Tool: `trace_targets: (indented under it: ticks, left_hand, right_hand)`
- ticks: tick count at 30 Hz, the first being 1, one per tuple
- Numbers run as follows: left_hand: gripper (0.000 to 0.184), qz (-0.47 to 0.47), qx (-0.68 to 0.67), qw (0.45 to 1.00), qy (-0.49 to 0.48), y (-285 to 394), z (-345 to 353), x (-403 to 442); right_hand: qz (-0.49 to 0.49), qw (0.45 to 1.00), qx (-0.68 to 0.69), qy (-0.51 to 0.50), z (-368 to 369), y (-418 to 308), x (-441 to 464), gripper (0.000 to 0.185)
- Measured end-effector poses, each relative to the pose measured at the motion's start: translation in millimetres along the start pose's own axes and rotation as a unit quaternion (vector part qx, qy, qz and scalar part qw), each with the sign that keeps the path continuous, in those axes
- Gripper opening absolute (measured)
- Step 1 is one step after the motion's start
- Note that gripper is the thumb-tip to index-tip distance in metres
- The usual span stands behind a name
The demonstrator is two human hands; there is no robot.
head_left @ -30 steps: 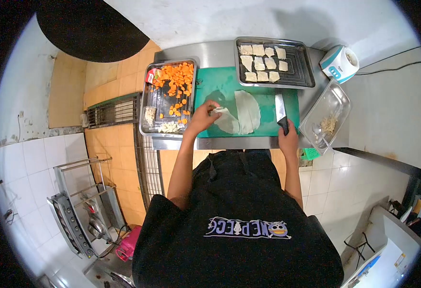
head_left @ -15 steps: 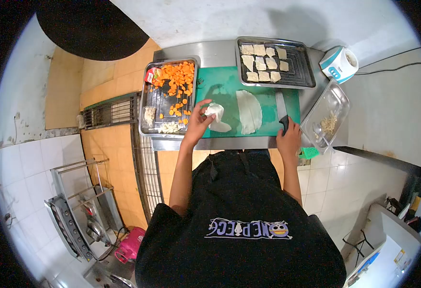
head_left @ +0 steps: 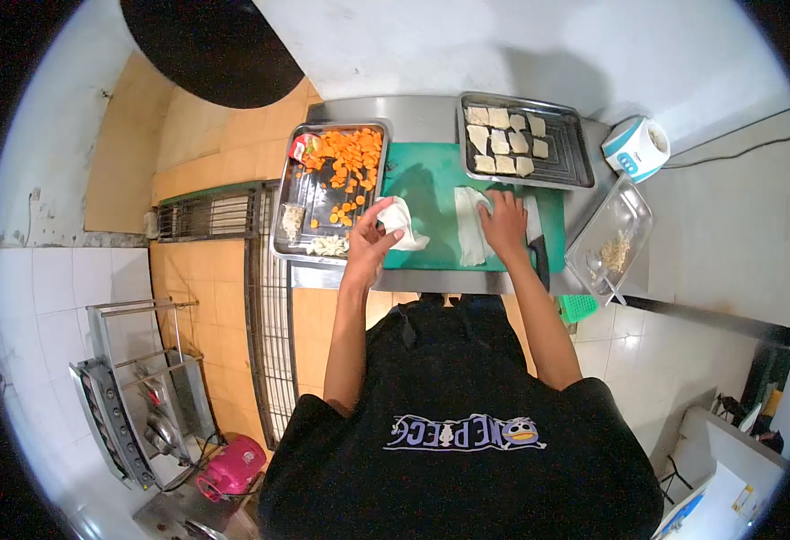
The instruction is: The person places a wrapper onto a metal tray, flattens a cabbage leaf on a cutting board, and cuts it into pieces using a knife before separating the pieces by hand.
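Note:
My left hand pinches a thin white dough piece over the left part of the green cutting board; the piece droops, its lower end near the board. A second flat dough sheet lies mid-board. On its right edge rests my right hand, fingers reaching forward over the sheet; whether they grip it is too small to tell. The knife lies on the board just right of my right hand, its black handle toward me, and no hand is on it.
At the left stands a tray with carrot pieces and chopped white bits. A dark tray at the back holds several dough squares. Further right are a clear container with shredded food, a white-and-blue appliance and a green basket.
My right hand has let go of the knife and moved left onto the dough sheet. The left dough piece has been lifted and gathered in my left hand. The view has shifted slightly.

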State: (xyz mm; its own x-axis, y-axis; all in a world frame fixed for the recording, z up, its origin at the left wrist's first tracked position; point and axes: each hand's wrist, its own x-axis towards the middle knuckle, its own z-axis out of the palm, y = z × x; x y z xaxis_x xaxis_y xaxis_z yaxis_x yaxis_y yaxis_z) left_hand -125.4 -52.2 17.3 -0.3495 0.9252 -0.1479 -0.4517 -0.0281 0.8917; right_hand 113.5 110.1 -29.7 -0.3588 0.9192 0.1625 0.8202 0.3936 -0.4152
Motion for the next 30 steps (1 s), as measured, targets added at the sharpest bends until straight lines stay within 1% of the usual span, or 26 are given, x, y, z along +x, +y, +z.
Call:
trace_targets:
  ticks: [1,2,3,4,5,6,7,8,9,11,12,14,15,16,18,19,20,22,23,24,25,26,27,28,29,30]
  left_hand:
    - [0.063,-0.003,-0.017,1.0,0.008,2,-3,-2]
    - [0.065,-0.005,-0.034,0.999,0.016,3,-7,-4]
    - [0.074,-0.004,-0.059,0.998,0.009,8,-8,-7]
    - [0.074,0.004,-0.06,0.998,0.014,11,-11,-9]
    - [0.075,0.012,-0.102,0.995,0.014,14,-13,-12]
    - [0.075,0.02,-0.145,0.989,0.013,15,-15,-15]
    - [0.072,0.018,-0.149,0.989,0.01,16,-17,-18]
    - [0.072,0.022,-0.151,0.988,0.014,17,-20,-19]
    - [0.07,0.032,-0.14,0.99,0.011,16,-23,-19]
    - [0.068,0.041,-0.129,0.991,0.009,12,-29,-17]
    - [0.067,0.046,-0.115,0.992,0.011,9,-33,-15]
    - [0.067,0.049,-0.101,0.994,0.012,12,-33,-15]
    - [0.068,0.043,-0.135,0.99,0.014,20,-28,-18]
    - [0.069,0.035,-0.168,0.985,0.016,23,-26,-20]
    - [0.07,0.033,-0.173,0.984,0.011,24,-25,-20]
    - [0.07,0.035,-0.179,0.983,0.007,24,-25,-20]
    - [0.07,0.032,-0.178,0.983,0.005,24,-24,-20]
    - [0.069,0.026,-0.186,0.982,-0.008,27,-18,-21]
    - [0.069,0.023,-0.187,0.982,-0.009,24,-16,-20]
    - [0.068,0.017,-0.196,0.98,-0.019,18,-14,-18]
    - [0.068,0.011,-0.205,0.978,-0.028,12,-12,-17]
    - [0.068,0.007,-0.205,0.978,-0.029,6,-9,-17]
    - [0.068,-0.008,-0.225,0.973,-0.053,-1,-5,-17]
    - [0.067,-0.023,-0.246,0.966,-0.077,-9,-1,-17]
    - [0.068,-0.045,-0.244,0.964,-0.093,-17,2,-15]
    - [0.068,-0.052,-0.246,0.963,-0.096,-17,11,-14]
  right_hand:
    - [0.015,0.999,-0.02,-0.036,4,0,6,0.027]
    - [0.008,0.999,-0.019,-0.034,8,-1,10,0.027]
    - [0.033,0.998,0.008,-0.054,12,-1,15,0.024]
    - [0.058,0.995,0.036,-0.075,16,-2,20,0.022]
    - [0.052,0.992,0.067,-0.089,19,-1,23,0.022]
    - [0.045,0.993,0.067,-0.091,19,-6,23,0.022]
    - [0.044,0.983,0.143,-0.108,18,-10,22,0.023]
    - [0.044,0.967,0.218,-0.126,17,-13,23,0.024]
    - [0.04,0.967,0.216,-0.128,20,-17,25,0.024]
    - [-0.055,0.913,0.364,-0.177,26,-24,29,0.027]
    - [-0.055,0.913,0.364,-0.177,21,-34,32,0.027]
    - [0.007,0.907,0.357,-0.225,3,-58,39,0.028]
    - [0.01,0.901,0.364,-0.237,5,-62,47,0.031]
    - [0.013,0.9,0.365,-0.237,9,-65,55,0.031]
    - [0.05,0.92,0.343,-0.184,11,-71,65,0.033]
    - [-0.01,0.949,0.294,-0.113,9,-73,61,0.034]
    - [-0.007,0.949,0.294,-0.112,7,-75,57,0.034]
    - [-0.113,0.965,0.236,-0.011,-7,-82,44,0.034]
    - [-0.068,0.944,0.312,-0.086,-17,-86,31,0.037]
    - [-0.064,0.945,0.31,-0.085,-11,-80,20,0.037]
    - [-0.008,0.901,0.396,-0.177,3,-69,8,0.037]
    - [0.047,0.839,0.474,-0.264,11,-63,-3,0.037]
    - [0.052,0.839,0.474,-0.263,6,-63,-16,0.037]
    - [0.169,0.718,0.589,-0.329,-1,-66,-30,0.039]
    - [0.278,0.564,0.679,-0.378,-8,-67,-40,0.04]
    - [0.284,0.564,0.679,-0.373,-12,-63,-49,0.04]
